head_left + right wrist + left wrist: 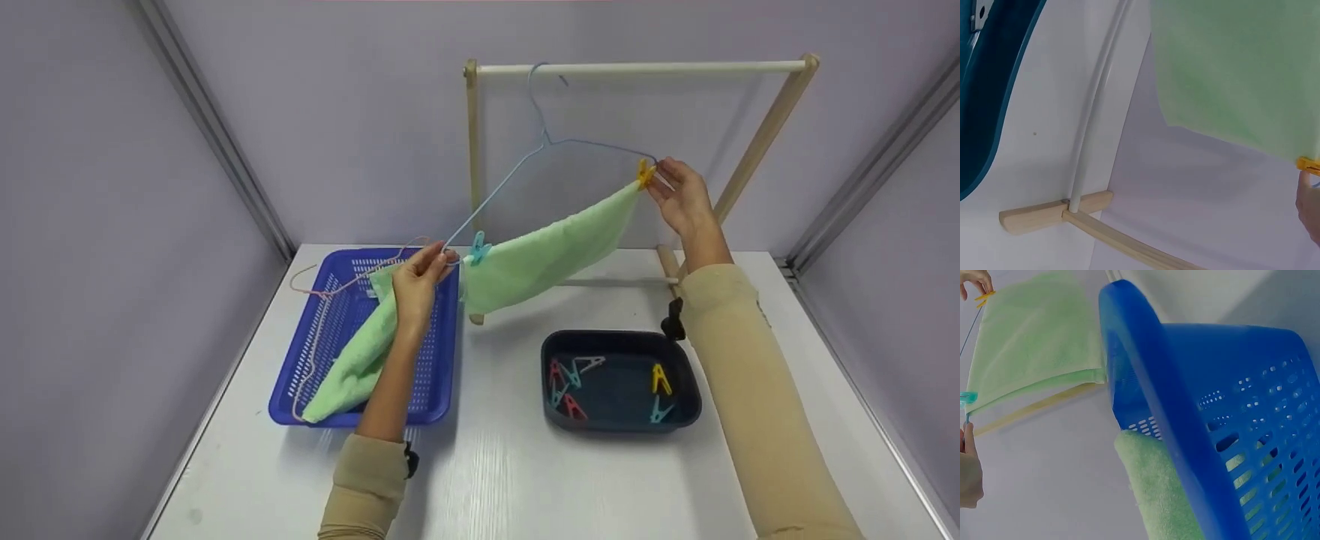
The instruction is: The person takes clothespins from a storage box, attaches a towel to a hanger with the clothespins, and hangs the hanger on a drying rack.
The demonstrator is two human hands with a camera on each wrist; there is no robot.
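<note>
A blue wire hanger (501, 185) slants down to the left, its hook over the rack's white rod (675, 68). A light green towel (551, 259) hangs from its lower edge. A teal clothespin (478, 248) clips the towel's left corner; a yellow clothespin (645, 174) clips the right. My left hand (417, 279) pinches the hanger's left end above the basket. With its fingertips, my right hand (684, 196) holds the right end beside the yellow clothespin. Both hands also show in the left wrist view, at its left edge.
On the left, a blue basket (442, 375) holds another green towel (352, 367) and a pink wire hanger (319, 337). A dark bin (622, 427) with several clothespins (660, 379) stands in front of the rack's wooden right upright (765, 135). Walls enclose the table.
</note>
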